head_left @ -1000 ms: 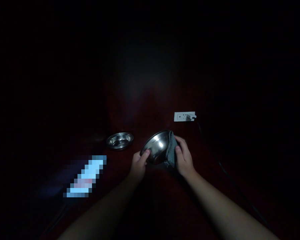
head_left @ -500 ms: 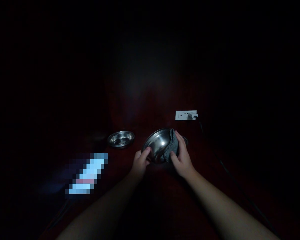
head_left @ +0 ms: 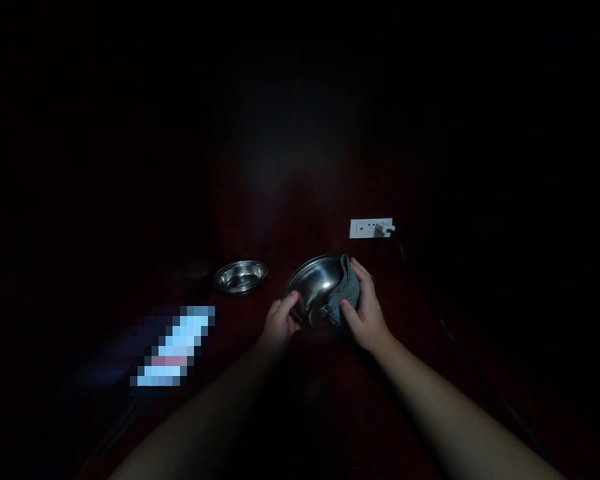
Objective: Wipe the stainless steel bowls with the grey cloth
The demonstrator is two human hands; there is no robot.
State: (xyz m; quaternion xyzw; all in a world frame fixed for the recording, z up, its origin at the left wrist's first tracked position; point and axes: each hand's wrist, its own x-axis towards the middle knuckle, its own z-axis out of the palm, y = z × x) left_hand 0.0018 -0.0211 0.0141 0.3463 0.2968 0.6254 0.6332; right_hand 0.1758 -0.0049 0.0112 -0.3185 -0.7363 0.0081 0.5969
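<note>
A shiny steel bowl is held tilted between my two hands near the middle of the view. My left hand is closed on its left edge, thumb on the near surface. On the right, a grey-green cloth with a stitched edge is folded over the bowl's side. My right hand presses that cloth against the bowl, thumb in front and fingers over the far side. Part of the bowl lies hidden under the cloth and fingers.
A second steel bowl sits upright to the left on the dark red surface. Nearer on the left lies a bright, pixelated screen. A white socket plate with a plug is at the back right; a dark cable runs down the right.
Both hands keep hold of the bowl and cloth. The bowl and cloth have shifted only very slightly; the whole view has moved a few pixels.
</note>
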